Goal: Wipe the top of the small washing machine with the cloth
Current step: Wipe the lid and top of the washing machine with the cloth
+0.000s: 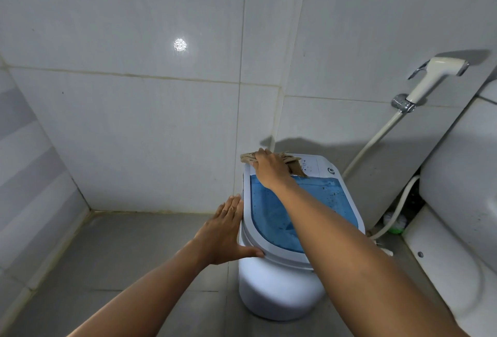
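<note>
Right hand presses the cloth on the far end of the small washing machine, left hand steadies its side.

The small washing machine (279, 280) stands on the grey floor (121, 256) in the corner of a tiled room, white with a blue see-through lid (277, 213). The right hand (270, 168) lies flat on the brown cloth (291, 166), fingers spread over it and pressing it down on the white back part of the top, just beside the control panel (313, 164); its grip is not clenched, the palm only holds the cloth down. The left hand (224, 231) is released and holds nothing, fingers straight against the left rim of the machine, thumb touching the front edge. On the right wall hangs a white hand sprayer (430, 78) with its hose (376, 137), next to a white toilet (457, 202).
</note>
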